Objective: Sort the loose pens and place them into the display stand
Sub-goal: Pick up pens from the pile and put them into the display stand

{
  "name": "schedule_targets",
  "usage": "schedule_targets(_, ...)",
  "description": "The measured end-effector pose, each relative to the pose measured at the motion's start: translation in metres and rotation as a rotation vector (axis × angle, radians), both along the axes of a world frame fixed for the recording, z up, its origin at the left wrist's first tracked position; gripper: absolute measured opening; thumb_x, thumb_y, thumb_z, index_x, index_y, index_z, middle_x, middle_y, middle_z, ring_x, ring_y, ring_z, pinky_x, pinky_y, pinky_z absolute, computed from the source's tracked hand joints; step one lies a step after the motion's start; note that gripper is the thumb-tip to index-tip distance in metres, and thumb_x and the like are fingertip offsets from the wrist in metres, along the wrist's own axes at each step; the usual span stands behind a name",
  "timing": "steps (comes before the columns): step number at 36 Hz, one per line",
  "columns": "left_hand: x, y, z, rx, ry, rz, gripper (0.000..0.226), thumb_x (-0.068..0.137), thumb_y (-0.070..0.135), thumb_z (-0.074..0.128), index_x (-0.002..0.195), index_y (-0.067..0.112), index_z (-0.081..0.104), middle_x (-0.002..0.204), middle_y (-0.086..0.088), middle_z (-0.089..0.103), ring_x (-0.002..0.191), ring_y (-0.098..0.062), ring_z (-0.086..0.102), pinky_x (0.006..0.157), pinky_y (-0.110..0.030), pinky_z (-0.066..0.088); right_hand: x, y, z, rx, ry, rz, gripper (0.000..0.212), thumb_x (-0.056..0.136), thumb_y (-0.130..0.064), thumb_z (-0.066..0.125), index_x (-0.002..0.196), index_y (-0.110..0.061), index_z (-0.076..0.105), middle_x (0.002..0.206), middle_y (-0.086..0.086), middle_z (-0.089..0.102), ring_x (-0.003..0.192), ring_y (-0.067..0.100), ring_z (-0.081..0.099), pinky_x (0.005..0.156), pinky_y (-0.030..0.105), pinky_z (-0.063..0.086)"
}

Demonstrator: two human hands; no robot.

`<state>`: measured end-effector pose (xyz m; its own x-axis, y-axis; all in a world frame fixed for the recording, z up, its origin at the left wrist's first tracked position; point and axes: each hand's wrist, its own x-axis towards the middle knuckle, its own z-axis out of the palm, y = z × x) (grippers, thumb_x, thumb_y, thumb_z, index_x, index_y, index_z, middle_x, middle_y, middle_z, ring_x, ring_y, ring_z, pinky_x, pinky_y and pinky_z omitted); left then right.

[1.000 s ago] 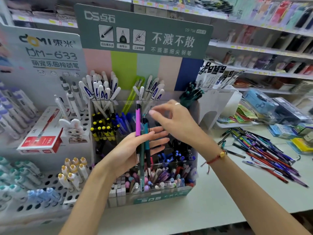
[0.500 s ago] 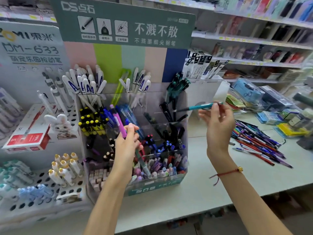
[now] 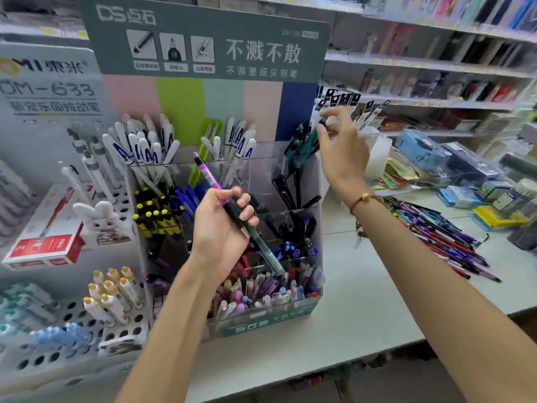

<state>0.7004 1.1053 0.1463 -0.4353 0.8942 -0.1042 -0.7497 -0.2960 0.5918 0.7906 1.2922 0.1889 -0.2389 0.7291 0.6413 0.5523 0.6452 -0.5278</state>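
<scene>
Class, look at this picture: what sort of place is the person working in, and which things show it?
Most likely a stationery shop: a tiered pen display stand with a printed header, shelves of packaged goods with price labels, and loose pens heaped on the counter.

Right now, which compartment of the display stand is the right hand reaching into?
The top-right compartment holding teal pens; the right hand is at their tops, other compartments untouched.

The worktop [image 3: 363, 309] is pale grey-green and its bare part runs from the middle toward 4 o'clock. On it, at the centre, stands the clear display stand [image 3: 290, 312] with a green header card. Touching its side at 9 o'clock stands a white rack with round holes [image 3: 58, 353]. At 3 o'clock a heap of loose pens [image 3: 436, 231] lies flat on the surface. Beyond the heap, toward 2 o'clock, there are blue packets [image 3: 462, 196] and a yellow pack [image 3: 494, 218].
</scene>
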Motion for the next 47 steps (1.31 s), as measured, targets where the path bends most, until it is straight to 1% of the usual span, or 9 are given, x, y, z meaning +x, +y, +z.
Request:
schedule_targets(6,0.001,0.001,-0.002,0.026,-0.053,0.008,0.017,0.095,0.012,0.031,0.081,0.016,0.039,0.069,0.004,0.039,0.056,-0.010,0.033,0.062,-0.022,0.032,0.001,-0.003,-0.016,0.065,-0.143,0.034,0.040,0.091,-0.019,0.063,0.130,-0.021,0.058,0.118,0.006,0.062,0.117,0.024,0.045,0.101,0.034,0.038)
schedule_targets(10,0.001,0.001,0.000,0.039,-0.074,0.138,0.022,0.101,0.009,0.033,0.085,0.015,0.047,0.071,0.003,0.052,0.058,-0.009,0.048,0.078,-0.024,0.047,0.009,-0.034,-0.024,0.020,0.023,0.094,0.042,0.091,-0.015,0.061,0.132,-0.022,0.054,0.103,-0.004,0.058,0.095,0.013,0.050,0.076,0.008,0.035)
schedule_targets(13,0.004,0.000,-0.002,0.032,0.005,0.245,0.022,0.103,0.010,0.035,0.092,0.014,0.054,0.083,0.001,0.069,0.075,-0.010,0.067,0.085,-0.028,0.053,0.020,-0.067,-0.033,-0.338,0.064,0.340,0.015,0.095,-0.021,0.056,0.108,-0.023,0.063,0.085,-0.008,0.065,0.076,0.008,0.061,0.069,0.020,0.048)
schedule_targets(19,0.011,0.002,-0.004,0.034,0.205,0.348,0.020,0.105,0.015,0.030,0.093,0.019,0.046,0.127,0.002,0.063,0.114,-0.012,0.062,0.103,-0.029,0.042,0.037,-0.102,-0.043,-1.052,-0.192,0.729,0.019,0.098,-0.035,0.049,0.102,-0.027,0.066,0.093,-0.003,0.069,0.082,0.009,0.065,0.076,0.024,0.056)
schedule_targets(25,0.005,0.000,-0.011,-0.050,0.359,0.358,0.019,0.104,0.020,0.033,0.095,0.019,0.049,0.121,0.005,0.066,0.111,-0.012,0.064,0.097,-0.029,0.047,0.053,-0.111,-0.041,-1.000,0.220,0.702,0.019,0.090,-0.009,0.064,0.108,-0.014,0.067,0.088,0.001,0.073,0.078,0.010,0.069,0.069,0.017,0.052)
schedule_targets(29,0.000,-0.007,-0.016,-0.253,0.636,0.280,0.021,0.102,0.023,0.039,0.106,0.021,0.059,0.099,0.010,0.071,0.090,-0.010,0.071,0.081,-0.023,0.055,0.054,-0.110,-0.044,-1.052,0.792,0.501,0.016,0.085,-0.006,0.066,0.100,-0.011,0.065,0.085,0.005,0.073,0.079,0.012,0.071,0.071,0.016,0.053)
schedule_targets(33,-0.001,-0.014,-0.018,-0.365,0.754,0.198,0.026,0.103,0.027,0.034,0.108,0.024,0.059,0.087,0.008,0.071,0.068,-0.007,0.070,0.064,-0.019,0.056,0.053,-0.103,-0.045,-0.912,0.991,0.352,0.011,0.086,-0.004,0.066,0.094,-0.010,0.063,0.085,0.005,0.072,0.080,0.015,0.070,0.073,0.018,0.056)
schedule_targets(38,-0.015,-0.024,-0.023,-0.408,0.709,0.272,0.023,0.103,0.026,0.037,0.105,0.019,0.059,0.062,0.007,0.037,0.044,-0.001,0.032,0.041,-0.016,0.030,0.062,-0.091,-0.047,-0.678,0.962,0.238,0.011,0.089,-0.005,0.064,0.096,-0.012,0.063,0.087,0.004,0.071,0.079,0.009,0.070,0.074,0.018,0.055)
schedule_targets(47,-0.023,-0.034,-0.020,-0.281,0.383,0.294,0.029,0.105,0.026,0.026,0.091,0.015,0.050,0.055,0.007,0.037,0.038,-0.003,0.029,0.034,-0.016,0.027,0.062,-0.079,-0.029,-0.219,0.688,0.200,0.022,0.093,-0.004,0.059,0.110,-0.018,0.056,0.105,-0.002,0.068,0.100,0.008,0.067,0.090,0.025,0.053)
